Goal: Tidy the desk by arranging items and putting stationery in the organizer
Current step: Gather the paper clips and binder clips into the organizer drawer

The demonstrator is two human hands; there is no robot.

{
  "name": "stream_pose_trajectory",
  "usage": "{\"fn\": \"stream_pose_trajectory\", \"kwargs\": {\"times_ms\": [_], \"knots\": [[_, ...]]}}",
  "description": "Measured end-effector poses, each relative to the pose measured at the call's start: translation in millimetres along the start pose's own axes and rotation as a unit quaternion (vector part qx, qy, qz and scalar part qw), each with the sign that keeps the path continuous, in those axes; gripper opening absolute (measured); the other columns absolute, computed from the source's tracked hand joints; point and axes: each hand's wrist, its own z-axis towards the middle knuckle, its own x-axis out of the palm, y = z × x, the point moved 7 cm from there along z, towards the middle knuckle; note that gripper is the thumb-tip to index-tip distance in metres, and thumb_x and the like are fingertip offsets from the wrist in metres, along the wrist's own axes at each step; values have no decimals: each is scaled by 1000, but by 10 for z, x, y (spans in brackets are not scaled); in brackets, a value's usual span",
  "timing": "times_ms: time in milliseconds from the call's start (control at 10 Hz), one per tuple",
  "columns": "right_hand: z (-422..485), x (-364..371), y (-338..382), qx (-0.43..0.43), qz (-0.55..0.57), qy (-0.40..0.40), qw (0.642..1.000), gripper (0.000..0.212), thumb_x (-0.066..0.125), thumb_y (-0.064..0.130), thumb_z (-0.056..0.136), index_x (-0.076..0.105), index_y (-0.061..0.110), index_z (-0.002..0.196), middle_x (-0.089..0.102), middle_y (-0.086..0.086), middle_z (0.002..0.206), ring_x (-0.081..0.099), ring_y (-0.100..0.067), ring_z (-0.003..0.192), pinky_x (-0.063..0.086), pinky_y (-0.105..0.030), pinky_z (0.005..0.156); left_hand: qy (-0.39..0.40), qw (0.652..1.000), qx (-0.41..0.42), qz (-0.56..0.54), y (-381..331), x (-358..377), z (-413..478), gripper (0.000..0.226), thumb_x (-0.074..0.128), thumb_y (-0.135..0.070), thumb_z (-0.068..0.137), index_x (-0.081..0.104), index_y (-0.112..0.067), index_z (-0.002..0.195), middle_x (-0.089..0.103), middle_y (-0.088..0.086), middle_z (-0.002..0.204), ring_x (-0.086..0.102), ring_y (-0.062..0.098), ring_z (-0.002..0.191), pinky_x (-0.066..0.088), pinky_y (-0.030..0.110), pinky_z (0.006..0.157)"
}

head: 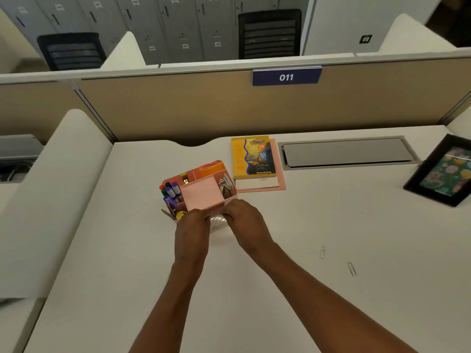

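On the white tabletop (280, 250) a pink organizer (201, 192) stands left of a stacked yellow notebook (252, 156), its left compartments filled with markers (171, 190). At its near edge both hands meet: the left hand (192, 229) and right hand (244, 220) each curl their grip onto a small shiny, crinkled thing (218, 221), fingers closed on its two ends. What it is cannot be told. Two paper clips (322, 252) lie well apart to the right.
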Motion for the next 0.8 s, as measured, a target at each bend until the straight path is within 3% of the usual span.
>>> {"fn": "stream_pose_trajectory", "kwargs": {"times_ms": [100, 200, 300, 400, 500, 600, 700, 800], "knots": [[105, 138, -21, 0, 3, 17, 1000, 30, 51, 24, 102, 60, 17, 131, 63, -2, 132, 56, -15, 122, 42, -24, 108, -11, 999, 34, 1, -82, -28, -47, 28, 55, -14, 100, 63, -9, 127, 67, 8, 122, 58, 14, 99, 39, 14, 86], [182, 232, -10, -14, -52, 34, 998, 29, 56, 12, 100, 62, 9, 128, 64, -13, 128, 58, -27, 119, 46, -41, 107, -27, 1000, -3, 0, -17, -59, -147, 31, 57, -12, 99, 60, -4, 129, 64, 12, 128, 60, 25, 114, 35, 9, 87], [206, 305, 126, -98, -152, 33, 983, 25, 57, 4, 95, 69, 9, 116, 67, -14, 114, 62, -32, 107, 52, -45, 94, -66, 997, 31, -1, -1, -152, -355, 25, 67, -12, 92, 71, -13, 116, 72, 6, 113, 68, 19, 100, 50, 25, 93], [215, 387, 184, -121, -168, 46, 977, 26, 63, 5, 92, 71, 10, 117, 70, -15, 113, 65, -33, 104, 54, -48, 94, -92, 995, 47, 4, 7, -154, -529, 21, 71, -13, 89, 73, -14, 110, 74, 4, 107, 69, 17, 94, 58, 35, 89], [264, 439, 168, -112, -141, 43, 983, 24, 50, 7, 94, 71, 4, 103, 69, -17, 100, 63, -34, 96, 52, -53, 88, -87, 996, 31, 4, -9, -72, -643, 24, 72, -13, 88, 73, -13, 112, 74, 5, 110, 70, 19, 98, 57, 37, 92], [184, 376, 178, -92, -98, 42, 990, 25, 54, 18, 101, 62, 14, 124, 67, -11, 120, 61, -25, 112, 51, -39, 101, -82, 996, 27, -4, -55, 16, -689, 29, 72, -15, 88, 71, -12, 117, 72, 6, 116, 69, 22, 104, 57, 43, 93], [14, 186, 102, -145, -117, -13, 982, 30, 70, 18, 91, 68, 17, 122, 72, -6, 115, 68, -23, 104, 55, -35, 94, -69, 996, 49, -7, -165, 158, -751, 34, 73, -16, 88, 69, -13, 122, 70, 6, 121, 68, 23, 107, 57, 44, 94], [-221, -74, -202, -148, -207, -85, 963, 34, 81, 15, 80, 73, 12, 113, 75, -9, 105, 71, -27, 93, 58, -37, 85, -47, 995, 89, -4, -339, 377, -848, 32, 71, -18, 90, 67, -16, 121, 67, 5, 124, 65, 22, 110, 55, 41, 96]]}}
